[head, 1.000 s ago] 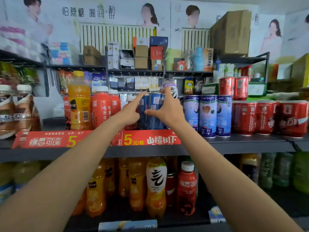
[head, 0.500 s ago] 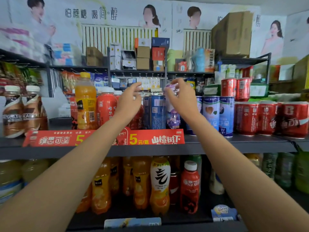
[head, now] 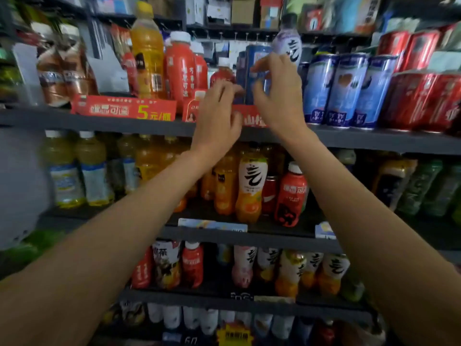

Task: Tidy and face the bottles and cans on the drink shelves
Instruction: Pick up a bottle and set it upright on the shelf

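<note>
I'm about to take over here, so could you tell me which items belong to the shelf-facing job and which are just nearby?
Job:
dark blue cans
purple-white bottle
red bottles
left hand
right hand

Just nearby:
cardboard boxes
red price strip

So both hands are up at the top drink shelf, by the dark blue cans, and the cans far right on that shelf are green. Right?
Not quite: in the head view the cans far right are red, not green. Both the left hand and right hand are indeed at the dark blue cans on the top drink shelf.

Two hands [head: 217, 121] [head: 277, 96]; three pale blue cans [head: 345, 88]; two brown coffee bottles [head: 62, 73]; four shelves [head: 99, 121].
</note>
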Action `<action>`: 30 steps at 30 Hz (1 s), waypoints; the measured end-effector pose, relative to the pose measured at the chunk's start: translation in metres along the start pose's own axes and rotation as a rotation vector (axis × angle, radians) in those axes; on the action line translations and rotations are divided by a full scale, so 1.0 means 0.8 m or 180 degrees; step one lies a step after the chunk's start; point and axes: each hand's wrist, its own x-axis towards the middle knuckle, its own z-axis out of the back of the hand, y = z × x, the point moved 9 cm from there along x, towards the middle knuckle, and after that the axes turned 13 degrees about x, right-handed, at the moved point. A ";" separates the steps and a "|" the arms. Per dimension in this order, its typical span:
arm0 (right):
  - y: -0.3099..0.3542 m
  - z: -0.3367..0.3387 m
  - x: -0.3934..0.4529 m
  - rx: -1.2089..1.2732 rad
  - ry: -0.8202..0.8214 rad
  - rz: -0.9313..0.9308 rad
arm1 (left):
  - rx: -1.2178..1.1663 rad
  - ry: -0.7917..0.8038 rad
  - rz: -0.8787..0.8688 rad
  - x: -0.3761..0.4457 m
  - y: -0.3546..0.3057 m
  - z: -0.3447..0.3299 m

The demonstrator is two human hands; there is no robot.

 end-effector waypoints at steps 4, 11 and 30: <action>0.025 0.002 -0.055 0.0113 -0.0135 0.0047 | -0.0137 -0.0073 0.0224 -0.061 0.026 0.027; 0.038 -0.076 -0.262 0.0119 0.0090 -0.0300 | 0.0171 0.0713 0.0675 -0.257 0.120 0.034; -0.103 -0.307 -0.455 -0.0752 0.1772 -0.2160 | 0.0607 0.3377 0.0744 -0.431 0.245 -0.037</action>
